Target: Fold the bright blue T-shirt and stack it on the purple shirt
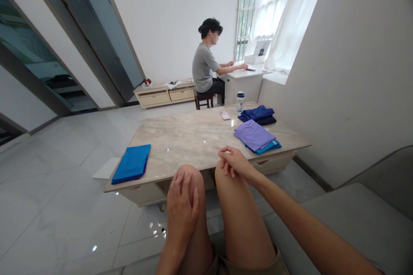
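I sit facing a low marble table (193, 137). My left hand (181, 206) lies flat on my left knee, fingers spread, holding nothing. My right hand (234, 162) rests on my right knee at the table's near edge, fingers loosely curled, empty. A folded blue cloth (132, 163) lies on the table's left corner. On the right side sits a folded purple cloth (253, 134) on top of a teal one (270, 147). Behind them is a stack of dark blue folded cloths (258, 114).
A pink phone (225, 114) and a water bottle (239, 103) stand at the table's far edge. Another person (206, 68) sits on a stool at a white desk (245, 79) by the window. A low cabinet (164, 93) lines the back wall. A grey seat (348, 219) is under me.
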The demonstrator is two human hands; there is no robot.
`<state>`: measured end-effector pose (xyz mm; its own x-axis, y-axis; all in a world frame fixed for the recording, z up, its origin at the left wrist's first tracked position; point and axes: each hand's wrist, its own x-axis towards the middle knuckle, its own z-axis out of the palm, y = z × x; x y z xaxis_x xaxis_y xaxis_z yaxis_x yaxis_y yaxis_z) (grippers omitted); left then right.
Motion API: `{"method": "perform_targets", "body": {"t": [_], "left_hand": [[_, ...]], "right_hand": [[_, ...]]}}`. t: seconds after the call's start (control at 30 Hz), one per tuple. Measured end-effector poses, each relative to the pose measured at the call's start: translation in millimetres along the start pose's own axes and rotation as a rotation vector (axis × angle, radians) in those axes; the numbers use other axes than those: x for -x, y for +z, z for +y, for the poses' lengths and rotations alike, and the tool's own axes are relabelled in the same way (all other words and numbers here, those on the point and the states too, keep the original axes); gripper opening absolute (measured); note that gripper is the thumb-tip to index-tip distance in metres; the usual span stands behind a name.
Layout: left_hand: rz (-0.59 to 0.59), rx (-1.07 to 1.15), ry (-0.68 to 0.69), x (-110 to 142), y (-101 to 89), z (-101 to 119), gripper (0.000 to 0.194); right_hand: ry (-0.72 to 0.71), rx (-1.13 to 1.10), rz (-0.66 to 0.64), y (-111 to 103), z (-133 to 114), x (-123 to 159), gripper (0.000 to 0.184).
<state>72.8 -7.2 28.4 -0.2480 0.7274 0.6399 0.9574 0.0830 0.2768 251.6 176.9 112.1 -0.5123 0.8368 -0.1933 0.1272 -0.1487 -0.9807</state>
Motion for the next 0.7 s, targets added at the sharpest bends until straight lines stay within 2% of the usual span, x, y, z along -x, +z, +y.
{"method": "perform_targets", "body": {"t": [0.1, 0.17, 0.27, 0.33, 0.43, 0.53, 0.6, 0.7], "left_hand": [[0.008, -0.007, -0.009, -0.4, 3.5, -3.4, 0.056], [0.010, -0.009, -0.005, 0.2, 5.8, -5.6, 0.055], [0.020, -0.016, 0.009, 1.6, 6.9, -7.4, 0.053], [0.022, -0.022, 0.014, 1.6, 6.3, -6.9, 0.053], [0.011, -0.025, 0.018, -0.6, 5.0, -4.4, 0.053], [0.015, -0.027, 0.009, -3.2, 4.7, -1.2, 0.051], [0.020, -0.032, 0.001, -3.8, 4.4, 1.3, 0.051], [0.009, -0.036, 0.000, -3.4, 2.9, 5.1, 0.052]], "right_hand": [[0.046, 0.045, -0.035, 10.3, -14.4, -14.8, 0.004], [0.023, 0.119, -0.028, 22.3, -21.3, -17.0, 0.006], [-0.008, 0.185, 0.003, 37.6, -28.5, -6.0, 0.009], [0.006, 0.183, -0.080, 39.4, -36.6, 8.0, 0.004], [-0.071, 0.208, -0.205, 27.0, -54.6, 30.9, 0.008], [-0.145, 0.280, -0.160, 7.0, -63.1, 50.6, 0.010], [-0.096, 0.250, -0.197, -3.7, -55.5, 61.3, 0.012], [-0.044, 0.024, -0.282, -10.3, -28.6, 69.3, 0.028]]}}
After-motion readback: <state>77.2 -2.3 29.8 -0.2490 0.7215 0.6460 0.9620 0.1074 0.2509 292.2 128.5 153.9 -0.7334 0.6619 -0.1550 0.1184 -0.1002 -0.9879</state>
